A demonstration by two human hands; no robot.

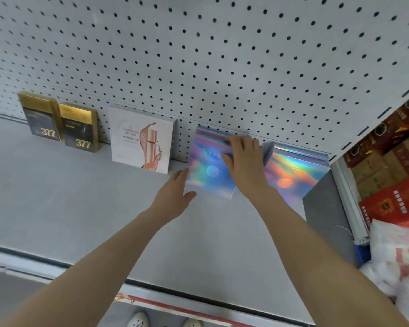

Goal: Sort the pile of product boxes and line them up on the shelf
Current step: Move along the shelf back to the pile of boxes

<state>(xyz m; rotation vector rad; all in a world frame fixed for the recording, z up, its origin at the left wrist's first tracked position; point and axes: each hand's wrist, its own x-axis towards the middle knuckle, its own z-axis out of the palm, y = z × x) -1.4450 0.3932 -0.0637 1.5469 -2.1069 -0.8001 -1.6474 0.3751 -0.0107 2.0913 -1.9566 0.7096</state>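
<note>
Gripping holographic box (208,173) at top edge is right hand (243,159); flat left hand (175,192) touches side edge.

Bright, even light with faint shadows; rainbow glare flares across the right holographic box (293,171) (lettering washed out), pegboard (198,55) rows bow toward the edges, overall slightly soft

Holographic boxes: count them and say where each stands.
2 in sight: the left holographic box held between left hand and right hand; the right holographic box at the far right. Layered edges behind suggest more, hidden.
</note>
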